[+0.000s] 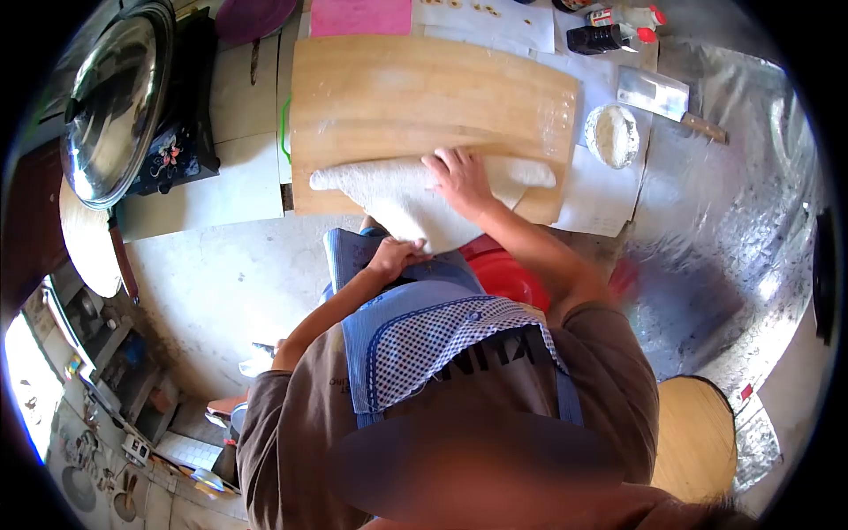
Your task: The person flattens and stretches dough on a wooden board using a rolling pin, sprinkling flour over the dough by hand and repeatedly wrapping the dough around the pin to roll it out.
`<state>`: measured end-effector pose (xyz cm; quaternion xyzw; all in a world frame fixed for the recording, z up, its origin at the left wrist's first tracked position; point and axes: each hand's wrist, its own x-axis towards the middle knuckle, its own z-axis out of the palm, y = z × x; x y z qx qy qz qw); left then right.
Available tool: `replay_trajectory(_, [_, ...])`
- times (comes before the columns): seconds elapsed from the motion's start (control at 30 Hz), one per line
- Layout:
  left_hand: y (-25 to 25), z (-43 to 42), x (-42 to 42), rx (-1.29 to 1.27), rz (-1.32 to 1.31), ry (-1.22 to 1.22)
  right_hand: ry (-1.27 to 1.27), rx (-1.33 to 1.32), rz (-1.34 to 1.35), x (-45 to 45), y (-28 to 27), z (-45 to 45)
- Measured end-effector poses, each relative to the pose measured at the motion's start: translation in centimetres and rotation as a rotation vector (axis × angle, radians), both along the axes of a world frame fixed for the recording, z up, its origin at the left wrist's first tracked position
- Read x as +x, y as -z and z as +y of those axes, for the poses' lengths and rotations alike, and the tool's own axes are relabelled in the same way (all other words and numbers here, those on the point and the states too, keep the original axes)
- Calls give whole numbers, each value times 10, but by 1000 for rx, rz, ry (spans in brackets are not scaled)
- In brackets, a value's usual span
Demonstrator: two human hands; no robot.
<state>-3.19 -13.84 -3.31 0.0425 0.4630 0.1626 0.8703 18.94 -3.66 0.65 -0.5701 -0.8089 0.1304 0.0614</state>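
Observation:
A sheet of pale dough [389,190] lies along the near edge of the wooden board [424,97]. Its far edge forms a long roll that reaches out to both sides; whether a pin is inside is hidden. The near part of the sheet hangs over the board's edge in front of the apron. My right hand [459,181] rests on the roll right of its middle, fingers bent over it. Lower down, my left hand [397,259] pinches the hanging edge of the sheet.
Right of the board are a bowl of white powder [611,137], a cleaver [654,93] and red-capped bottles [601,39]. A large lidded pan [119,102] stands at the left. Below the board's edge is a red basin [503,274]. A pink sheet [360,16] lies behind.

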Motion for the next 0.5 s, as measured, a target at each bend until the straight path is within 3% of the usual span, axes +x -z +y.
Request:
replay_trajectory(0.17, [9,-5,-18,-75,-31,44,5,-48,110,8,-18,9])
replay_trajectory(0.23, [7,-2,-17,-17,-43,86,65,113,57,6,-27,9])
replay_trajectory(0.3, [6,1,-17,-22,-83,57,78,31,53,-2,-24,6])
replay_trajectory(0.43, [4,6,-13,-28,-55,74,154,192,-92,12,-1,95])
replay_trajectory(0.5, [2,7,-12,-23,-10,85,255,212,59,31,13,148])
